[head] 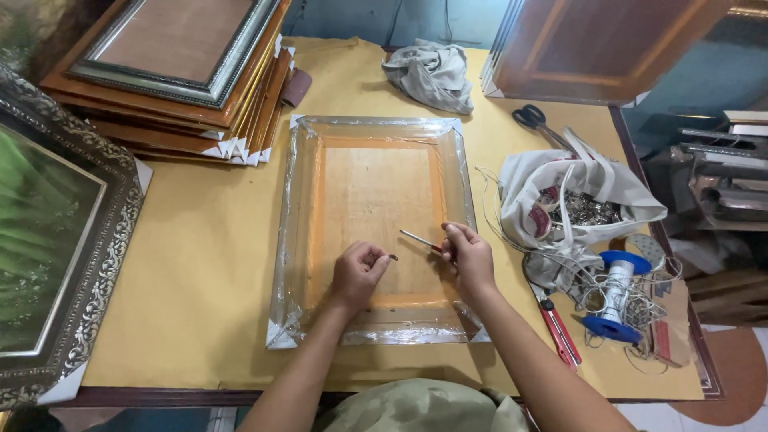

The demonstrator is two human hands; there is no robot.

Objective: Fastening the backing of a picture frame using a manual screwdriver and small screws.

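A plastic-wrapped picture frame [373, 230] is laid face down at the middle of a yellow-covered table [200, 272], its wooden backing turned upward. The left hand [358, 274] is closed over the near part of the backing, and a small metal hook [393, 258] is pinched between its thumb and fingertips. The right hand [467, 257] is curled just to the right of it, and a thin screwdriver [419, 240] is gripped in it, with the shaft pointed left towards the hook; tip and hook are kept slightly apart. To the right of the frame, a white cloth bag of metal fittings [578, 206] is seen, with a blue spool of wire [617, 296] nearer and black-handled scissors [534, 119] farther. A stack of frames [180, 76] is piled at the far left, and a grey rag [432, 74] is left at the far edge
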